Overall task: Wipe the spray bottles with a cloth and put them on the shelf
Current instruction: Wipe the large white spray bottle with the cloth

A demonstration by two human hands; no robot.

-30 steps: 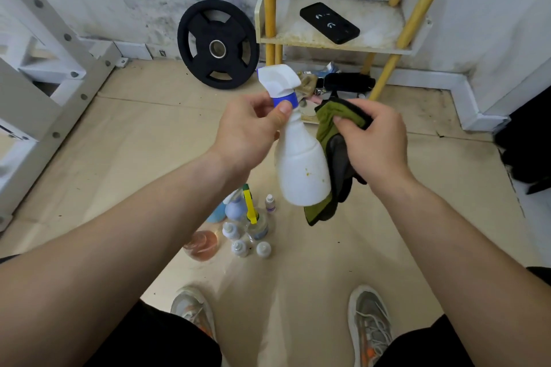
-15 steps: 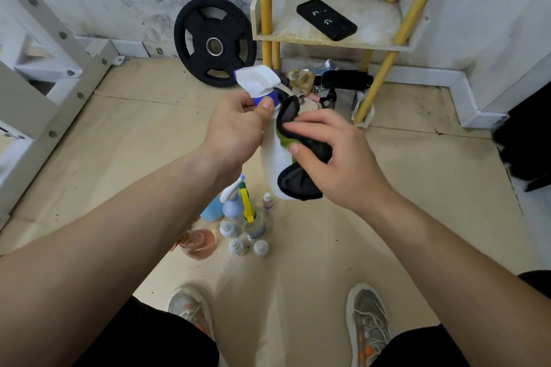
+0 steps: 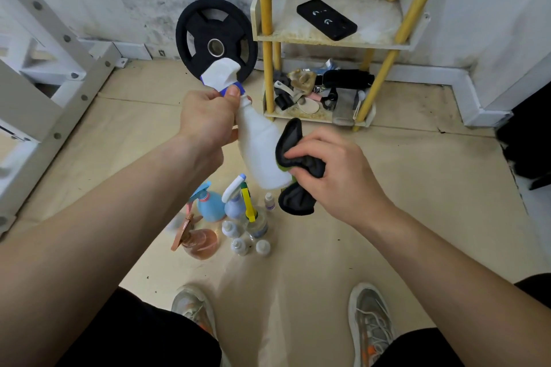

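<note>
The left hand point(image 3: 208, 119) is curled around the neck of a white spray bottle point(image 3: 258, 146), with the thumb pressed against the blue collar just under the spray head. The bottle is held in the air above the floor point(image 3: 417, 188), in front of the shelf point(image 3: 328, 42), tilted so its head points up and to the left and its base down and to the right. The right hand point(image 3: 337, 170) grips a black cloth point(image 3: 289, 140) with a green side, fingers bent over it, pressing it against the lower right side of the bottle. One flap of cloth stands up beside the bottle and another hangs below the hand.

The left fingers are hidden behind the bottle neck, and the cloth covers part of the bottle's base. The trigger cannot be made out. More spray bottles point(image 3: 210, 206) and small bottles stand together on the floor below the hands, partly blurred. A phone point(image 3: 326, 19) lies on the shelf, whose top is cut off; the clutter on its bottom board is hard to tell apart.
</note>
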